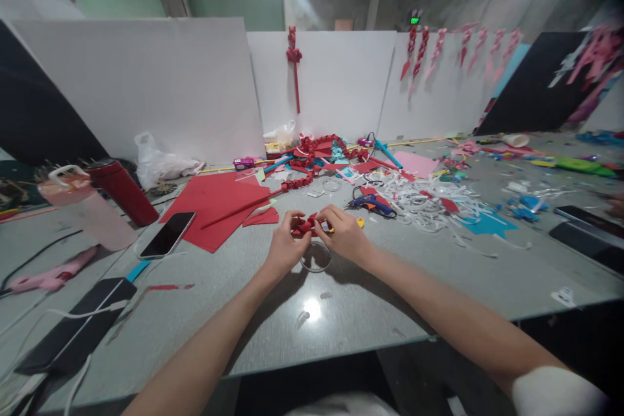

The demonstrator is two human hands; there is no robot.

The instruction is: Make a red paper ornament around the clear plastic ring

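Note:
A small folded red paper piece [306, 226] is pinched between both hands, above the grey table. My left hand [286, 244] has its thumb and fingers closed on the piece's left side. My right hand [344, 234] grips the right side, its fingers partly hiding the piece. Just below the hands, a clear round ring-shaped object [316, 257] lies on the table. Behind my right hand is a yellow tool [360, 222], mostly hidden. Red paper sheets [219, 198] lie beyond my left hand, with a thin red stick across them.
A blue glue gun [374, 203] and white paper strips [424, 198] lie right of centre. At left are a phone [168, 234], a red bottle [124, 192], a pink bottle [92, 208], a pink glue gun [53, 273] and a black power bank [80, 325]. White boards [336, 78] stand behind.

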